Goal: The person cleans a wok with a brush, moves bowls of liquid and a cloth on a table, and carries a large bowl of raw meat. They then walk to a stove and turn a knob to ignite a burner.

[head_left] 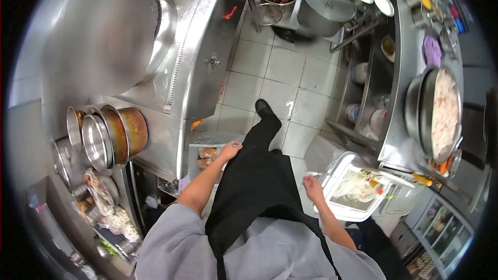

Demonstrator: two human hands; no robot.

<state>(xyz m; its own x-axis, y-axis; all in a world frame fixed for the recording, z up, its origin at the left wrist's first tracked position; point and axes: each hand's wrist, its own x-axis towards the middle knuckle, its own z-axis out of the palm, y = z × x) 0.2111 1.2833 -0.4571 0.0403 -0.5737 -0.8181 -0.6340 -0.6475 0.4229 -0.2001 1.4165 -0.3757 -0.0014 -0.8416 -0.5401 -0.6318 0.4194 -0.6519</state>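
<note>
My left hand [231, 150] pinches the rim of a food tub [206, 158] at its 8 o'clock; my right hand [313, 184], loosely curled and empty, sits at 9 o'clock of a white tray [337, 168].

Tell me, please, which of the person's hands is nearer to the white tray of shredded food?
The right hand is nearer, just beside the white tray's left rim. The left hand is far across the black apron, by a clear container.

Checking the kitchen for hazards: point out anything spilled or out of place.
An orange scrap lies on the tiled floor at the foot of the steel counter. A pale wet-looking patch marks a tile near the shoe.
</note>
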